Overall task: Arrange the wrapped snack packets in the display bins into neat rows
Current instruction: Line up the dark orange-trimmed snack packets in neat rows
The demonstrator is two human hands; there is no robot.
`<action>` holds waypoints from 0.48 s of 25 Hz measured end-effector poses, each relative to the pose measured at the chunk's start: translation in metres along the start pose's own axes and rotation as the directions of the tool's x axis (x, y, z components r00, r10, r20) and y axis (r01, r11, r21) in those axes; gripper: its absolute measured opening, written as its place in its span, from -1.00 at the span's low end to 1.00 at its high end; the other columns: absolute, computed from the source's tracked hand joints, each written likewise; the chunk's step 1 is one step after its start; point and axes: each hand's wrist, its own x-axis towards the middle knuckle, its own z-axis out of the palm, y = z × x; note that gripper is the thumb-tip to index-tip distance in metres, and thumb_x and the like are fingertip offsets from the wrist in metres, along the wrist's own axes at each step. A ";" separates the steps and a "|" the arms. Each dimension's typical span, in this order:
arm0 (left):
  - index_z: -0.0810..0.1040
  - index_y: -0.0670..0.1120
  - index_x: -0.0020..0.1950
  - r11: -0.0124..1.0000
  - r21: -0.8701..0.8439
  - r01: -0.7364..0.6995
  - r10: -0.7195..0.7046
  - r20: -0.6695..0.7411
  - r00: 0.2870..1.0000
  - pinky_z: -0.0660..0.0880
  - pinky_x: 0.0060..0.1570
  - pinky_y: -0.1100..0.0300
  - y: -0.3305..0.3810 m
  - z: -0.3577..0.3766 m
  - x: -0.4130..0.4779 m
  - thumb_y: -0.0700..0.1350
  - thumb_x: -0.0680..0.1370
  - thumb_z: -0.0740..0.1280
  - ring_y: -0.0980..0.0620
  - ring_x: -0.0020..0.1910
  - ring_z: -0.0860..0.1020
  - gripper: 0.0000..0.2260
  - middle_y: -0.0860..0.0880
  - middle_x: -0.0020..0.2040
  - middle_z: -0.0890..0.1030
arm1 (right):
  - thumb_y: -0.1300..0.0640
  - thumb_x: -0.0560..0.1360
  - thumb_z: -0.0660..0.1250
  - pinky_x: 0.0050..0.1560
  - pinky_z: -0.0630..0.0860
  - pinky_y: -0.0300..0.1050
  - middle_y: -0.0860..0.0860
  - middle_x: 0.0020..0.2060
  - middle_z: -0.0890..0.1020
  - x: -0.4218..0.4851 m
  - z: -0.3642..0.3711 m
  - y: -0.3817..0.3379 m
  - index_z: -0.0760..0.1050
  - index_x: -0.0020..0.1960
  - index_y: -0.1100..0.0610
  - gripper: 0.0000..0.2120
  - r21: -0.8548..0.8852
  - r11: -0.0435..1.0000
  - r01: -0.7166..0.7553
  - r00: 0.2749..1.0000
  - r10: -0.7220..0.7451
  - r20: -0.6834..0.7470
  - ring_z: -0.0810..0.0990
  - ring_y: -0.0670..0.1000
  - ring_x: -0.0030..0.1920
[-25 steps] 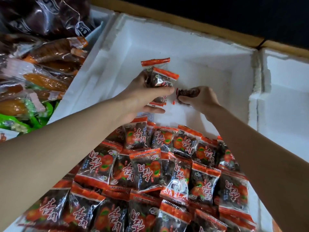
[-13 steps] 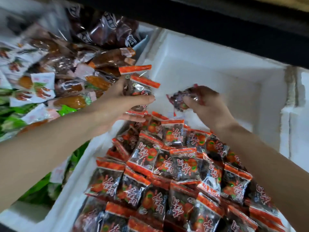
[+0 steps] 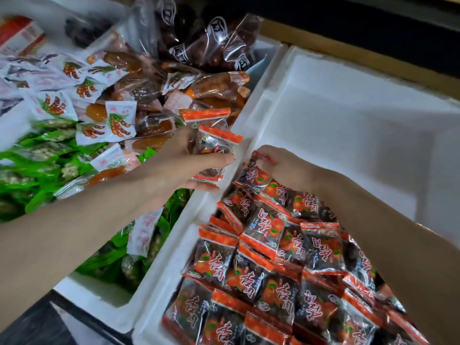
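The left hand grips a stack of packets over the bin's left rim, while the right hand pinches one packet above the pile.

A tan wooden ledge runs beneath a dark wall.

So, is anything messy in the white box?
Yes. The orange-edged packets in the white foam bin lie jumbled: tilted, overlapping, some with their print upside down. They are heaped at the near end, not in rows.
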 end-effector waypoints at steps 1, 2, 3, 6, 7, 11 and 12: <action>0.45 0.04 0.22 1.000 -0.016 0.010 -0.010 -0.004 1.000 0.63 -0.19 0.04 -0.002 -0.001 0.000 -0.17 0.37 0.51 -0.04 -0.05 0.67 -0.53 -0.03 0.12 0.62 | 0.11 0.64 0.07 0.07 0.25 -0.25 0.10 0.32 0.43 0.002 0.000 0.001 0.30 0.39 0.16 -0.66 0.005 1.000 0.002 1.000 -0.002 0.008 0.40 0.06 0.27; 0.44 0.05 0.20 1.000 -0.026 0.010 -0.011 -0.013 1.000 0.64 -0.19 0.03 -0.003 0.001 -0.002 -0.18 0.37 0.51 -0.04 -0.06 0.67 -0.53 -0.02 0.10 0.62 | 0.11 0.64 0.08 0.10 0.24 -0.24 0.10 0.33 0.42 0.003 0.000 0.002 0.30 0.39 0.15 -0.66 0.003 1.000 0.008 1.000 -0.008 0.012 0.39 0.06 0.29; 0.44 0.07 0.18 0.999 -0.036 0.008 -0.008 -0.013 1.000 0.64 -0.18 0.01 -0.006 0.000 -0.001 -0.18 0.38 0.51 -0.04 -0.06 0.67 -0.55 0.00 0.07 0.62 | 0.11 0.64 0.08 0.14 0.25 -0.23 0.09 0.34 0.41 0.003 0.000 0.002 0.30 0.39 0.15 -0.65 -0.005 1.000 0.015 1.000 -0.015 0.015 0.38 0.06 0.31; 0.44 0.09 0.09 0.998 -0.067 0.011 -0.012 -0.018 1.000 0.64 -0.14 -0.02 -0.005 0.003 -0.003 -0.19 0.38 0.50 0.01 -0.08 0.67 -0.61 0.13 -0.05 0.59 | 0.13 0.63 0.09 0.21 0.29 -0.14 0.10 0.31 0.44 0.005 0.002 0.001 0.31 0.39 0.14 -0.66 -0.034 0.999 0.042 0.999 -0.041 0.020 0.40 0.08 0.29; 0.45 0.09 0.11 0.998 -0.060 0.015 -0.016 -0.018 1.000 0.64 -0.14 -0.02 -0.006 0.003 -0.003 -0.19 0.38 0.50 0.01 -0.06 0.66 -0.60 0.12 -0.03 0.59 | 0.14 0.63 0.10 0.15 0.34 -0.14 0.10 0.25 0.47 0.004 0.004 -0.001 0.33 0.37 0.14 -0.68 -0.027 0.998 0.055 0.998 -0.055 0.015 0.44 0.08 0.22; 0.44 0.06 0.24 0.999 -0.039 0.027 -0.027 0.011 1.000 0.64 -0.18 0.04 -0.005 0.009 -0.006 -0.18 0.39 0.49 0.03 0.03 0.63 -0.52 0.05 0.13 0.60 | 0.13 0.64 0.10 -0.21 0.34 -0.18 0.03 -0.05 0.46 0.006 0.011 -0.005 0.34 0.33 0.13 -0.72 -0.038 0.998 0.056 0.998 -0.055 0.026 0.44 0.01 -0.13; 0.45 0.06 0.23 0.999 -0.043 0.026 -0.026 0.010 1.000 0.64 -0.20 0.05 -0.005 0.010 -0.006 -0.19 0.39 0.48 0.03 0.03 0.63 -0.54 0.04 0.13 0.60 | 0.11 0.63 0.10 -0.20 0.34 -0.17 0.04 -0.07 0.45 0.006 0.012 -0.004 0.33 0.33 0.12 -0.71 -0.059 0.997 0.052 0.998 -0.051 0.024 0.44 0.01 -0.13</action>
